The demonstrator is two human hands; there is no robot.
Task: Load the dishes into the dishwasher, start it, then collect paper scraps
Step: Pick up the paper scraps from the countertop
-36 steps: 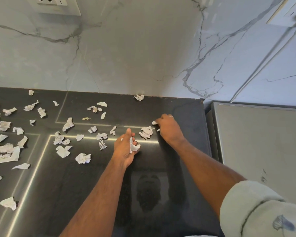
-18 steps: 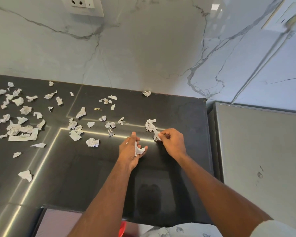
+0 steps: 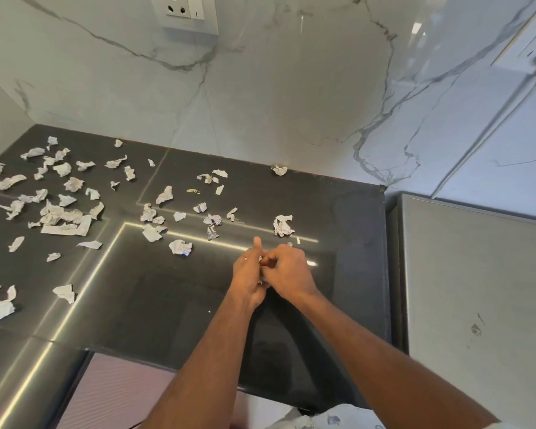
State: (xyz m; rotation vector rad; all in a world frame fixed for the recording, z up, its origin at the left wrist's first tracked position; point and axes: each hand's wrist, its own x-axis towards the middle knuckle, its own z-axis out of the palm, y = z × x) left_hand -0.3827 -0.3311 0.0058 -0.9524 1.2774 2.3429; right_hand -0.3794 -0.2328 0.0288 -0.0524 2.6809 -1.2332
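Note:
Crumpled white paper scraps lie all over the dark countertop (image 3: 338, 212). The nearest clump (image 3: 282, 226) sits just beyond my hands, and another scrap (image 3: 180, 246) lies to their left. My left hand (image 3: 248, 280) holds collected scraps, thumb up, with only slivers of white paper (image 3: 260, 259) showing between the hands. My right hand (image 3: 288, 272) presses against the left, its curled fingers pinching a scrap into the left palm. Most of the held paper is hidden by the fingers.
A dense scatter of scraps (image 3: 59, 212) covers the counter's left side. A lone scrap (image 3: 279, 170) lies against the marble wall. A grey appliance top (image 3: 477, 289) adjoins the counter on the right. A wall socket (image 3: 186, 10) is above.
My right hand picked a scrap from the clump and came back to meet the left hand. The view shifted so more of the counter's left side shows.

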